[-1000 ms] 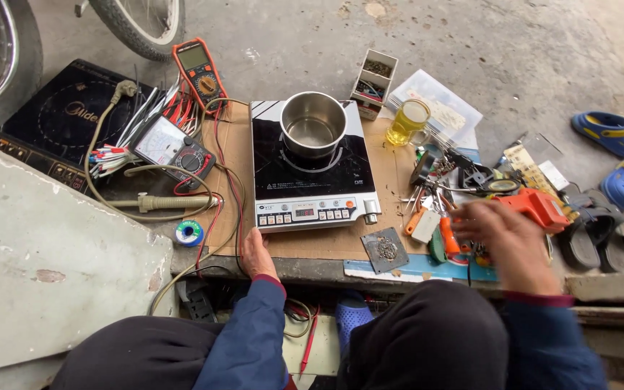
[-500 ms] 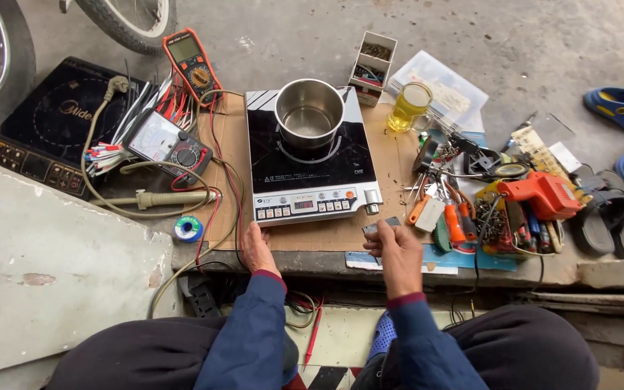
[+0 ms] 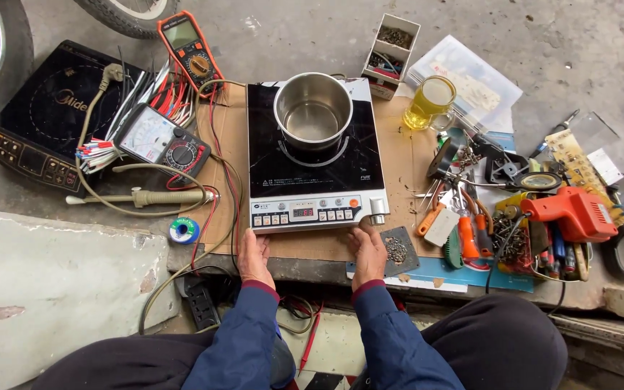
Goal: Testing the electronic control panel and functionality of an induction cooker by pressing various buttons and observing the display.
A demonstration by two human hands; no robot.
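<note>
Both hands, left (image 3: 254, 254) and right (image 3: 370, 251), lie spread flat, fingertips touching the induction cooker (image 3: 312, 173) front edge.

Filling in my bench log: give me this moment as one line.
left hand at induction cooker front edge | right hand at front-right corner | steel pot on top | both hands empty

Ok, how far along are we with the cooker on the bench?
Done: the induction cooker looks closed up, a steel pot sits on its ring and the small display is lit. In hand: the left hand and the right hand rest at its front edge. Left: the pot looks empty, and the screwdrivers and orange tool lie scattered beside.
</note>
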